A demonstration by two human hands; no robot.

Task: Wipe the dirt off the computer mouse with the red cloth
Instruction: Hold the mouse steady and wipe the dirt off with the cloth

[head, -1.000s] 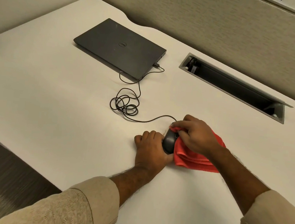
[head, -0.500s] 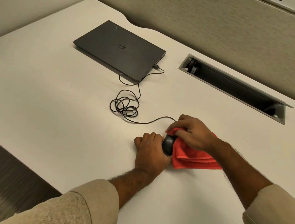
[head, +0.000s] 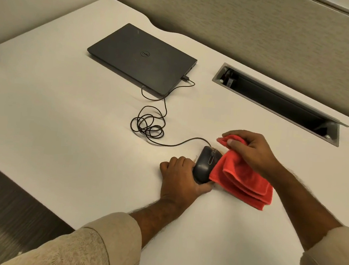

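My left hand (head: 181,180) grips the mouse (head: 205,166) by its near end, pinning it to the desk (head: 65,123) so it won't skid. My right hand (head: 249,150) bunches the red cloth (head: 243,179), draped against the mouse's right side; specks near its front may be dirt.

right hand (head: 251,151) lifted red cloth (head: 245,177) rightward, computer mouse (head: 205,166) top now uncovered

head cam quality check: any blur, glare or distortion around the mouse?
Head view: mouse, red cloth and both hands sharp; no glare on the matte laptop. Motion smear only on the floor at lower left. Wide-angle lens bows the desk edges; shadows soft.
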